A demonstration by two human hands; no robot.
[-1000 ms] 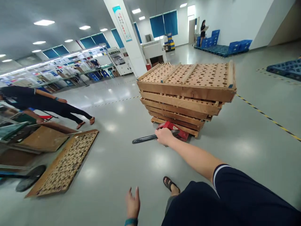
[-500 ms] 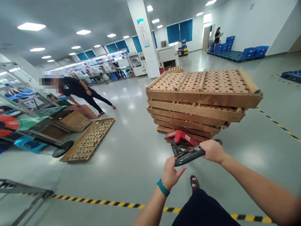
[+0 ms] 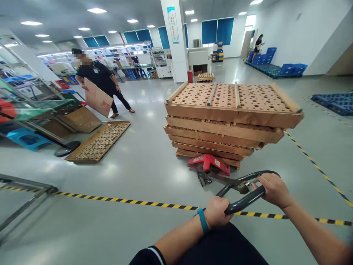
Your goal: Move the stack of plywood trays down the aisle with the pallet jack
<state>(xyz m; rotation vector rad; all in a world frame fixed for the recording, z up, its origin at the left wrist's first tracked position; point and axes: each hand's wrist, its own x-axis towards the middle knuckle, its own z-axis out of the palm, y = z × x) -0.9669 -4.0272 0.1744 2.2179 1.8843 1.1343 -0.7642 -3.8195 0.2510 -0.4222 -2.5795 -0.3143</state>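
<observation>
Both hands grip the dark loop handle (image 3: 245, 200) of a red pallet jack (image 3: 209, 164). My left hand (image 3: 217, 212), with a blue wristband, holds the near left end. My right hand (image 3: 273, 189) holds the right side of the loop. The jack carries a stack of wooden perforated pallets (image 3: 231, 117) ahead of me on the grey floor.
A yellow-black floor line (image 3: 124, 201) runs across in front of me. A flat perforated board (image 3: 100, 141) lies at left by a cart and shelving (image 3: 35, 114). A person (image 3: 103, 79) there holds a brown board. A white column (image 3: 178, 40) and blue crates (image 3: 286, 69) stand behind; another person stands far back.
My left hand has closed on the handle beside my right. The handle has swung toward me, and the jack and pallets now sit behind the floor line. The person at left has lifted a board.
</observation>
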